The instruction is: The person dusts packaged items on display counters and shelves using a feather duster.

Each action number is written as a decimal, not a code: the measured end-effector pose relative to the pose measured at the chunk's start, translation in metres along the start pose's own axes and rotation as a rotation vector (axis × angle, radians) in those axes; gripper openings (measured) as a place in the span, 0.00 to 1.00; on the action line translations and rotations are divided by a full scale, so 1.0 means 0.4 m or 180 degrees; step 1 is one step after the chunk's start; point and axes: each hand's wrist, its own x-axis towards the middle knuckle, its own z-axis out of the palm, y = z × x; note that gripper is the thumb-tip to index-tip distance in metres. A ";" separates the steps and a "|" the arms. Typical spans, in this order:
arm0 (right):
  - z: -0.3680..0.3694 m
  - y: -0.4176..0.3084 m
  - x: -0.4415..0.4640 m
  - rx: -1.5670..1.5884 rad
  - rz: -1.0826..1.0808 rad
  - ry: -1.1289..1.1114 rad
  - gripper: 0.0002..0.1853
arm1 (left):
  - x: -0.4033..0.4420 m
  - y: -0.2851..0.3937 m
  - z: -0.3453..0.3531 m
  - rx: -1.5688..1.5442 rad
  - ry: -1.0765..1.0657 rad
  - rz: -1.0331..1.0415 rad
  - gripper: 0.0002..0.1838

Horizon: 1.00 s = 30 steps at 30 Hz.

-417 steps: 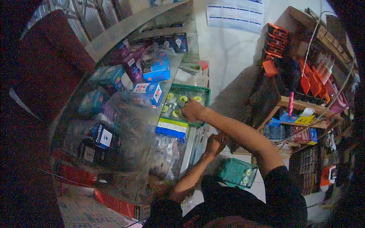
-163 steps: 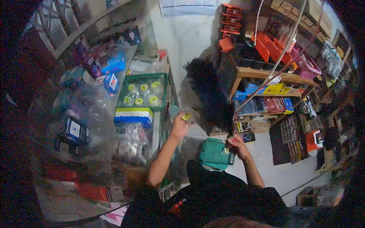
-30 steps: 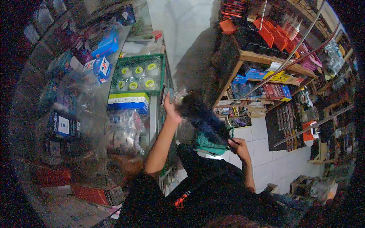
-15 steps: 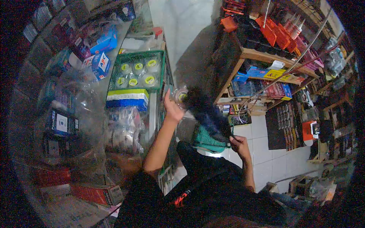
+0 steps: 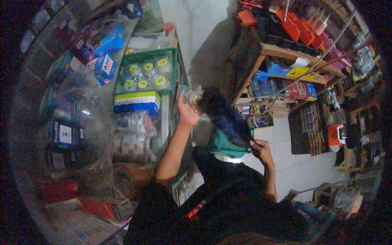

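My left hand (image 5: 188,113) holds up a clear tape roll (image 5: 197,97) with a yellow-green label in its middle. Fingers and thumb are closed on the roll's left side. A dark, fluffy feather duster (image 5: 226,116) is gripped near its handle end by my right hand (image 5: 261,149). The duster's feathers reach the right side of the tape roll and look blurred. Left of the roll, a green plastic basket (image 5: 177,67) holds several similar rolls with yellow-green labels.
Below the basket stand a blue and white box (image 5: 136,104) and plastic-wrapped rolls (image 5: 132,141). A teal basket (image 5: 224,145) is under the duster. At right rises a wooden shelf (image 5: 281,51) stacked with goods. Boxes under clear plastic (image 5: 87,102) fill the left.
The view has shifted slightly. Both hands keep their grips, and the duster stays against the tape roll, its feathers a little displaced.
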 end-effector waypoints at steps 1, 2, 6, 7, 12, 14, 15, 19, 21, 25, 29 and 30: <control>-0.001 -0.004 -0.002 0.0098 0.0076 -0.0070 0.21 | 0.003 -0.002 0.001 -0.0111 0.0053 -0.0018 0.39; -0.002 -0.006 -0.003 0.0193 0.0147 -0.0143 0.21 | 0.005 -0.002 0.000 -0.0043 -0.0071 -0.0059 0.39; -0.017 0.003 0.002 -0.0229 -0.0179 -0.0118 0.21 | 0.010 0.000 0.006 -0.0045 0.0016 -0.0118 0.40; -0.014 0.008 0.003 -0.0091 -0.0088 -0.0074 0.21 | 0.003 -0.002 0.018 -0.0043 0.0219 -0.0046 0.40; -0.025 -0.012 -0.001 -0.0335 -0.0070 -0.0213 0.21 | 0.022 0.006 -0.013 -0.0037 -0.0122 -0.0241 0.40; -0.026 -0.002 0.005 -0.0217 -0.0074 -0.0048 0.21 | 0.016 0.005 0.004 0.0211 -0.0019 0.0000 0.39; -0.029 0.004 0.007 -0.0170 -0.0063 -0.0125 0.20 | 0.016 0.008 0.001 0.0114 -0.0018 -0.0122 0.40; -0.036 0.013 0.014 -0.0063 -0.0119 -0.0112 0.20 | 0.014 0.012 -0.006 0.0108 -0.0090 -0.0075 0.40; -0.038 0.013 0.015 -0.0024 -0.0122 -0.0090 0.20 | 0.019 0.007 -0.002 -0.0033 0.0013 -0.0039 0.40; -0.051 0.014 0.015 -0.0229 -0.0134 -0.0138 0.20 | 0.022 0.010 -0.006 0.0038 0.0067 -0.0034 0.40; -0.046 0.010 0.022 0.0138 0.0062 0.0048 0.20 | 0.042 0.010 -0.032 0.0071 0.0124 0.0005 0.39; -0.049 0.000 0.020 0.0010 0.0070 -0.0024 0.20 | 0.036 0.008 -0.020 0.0147 0.0074 0.0033 0.39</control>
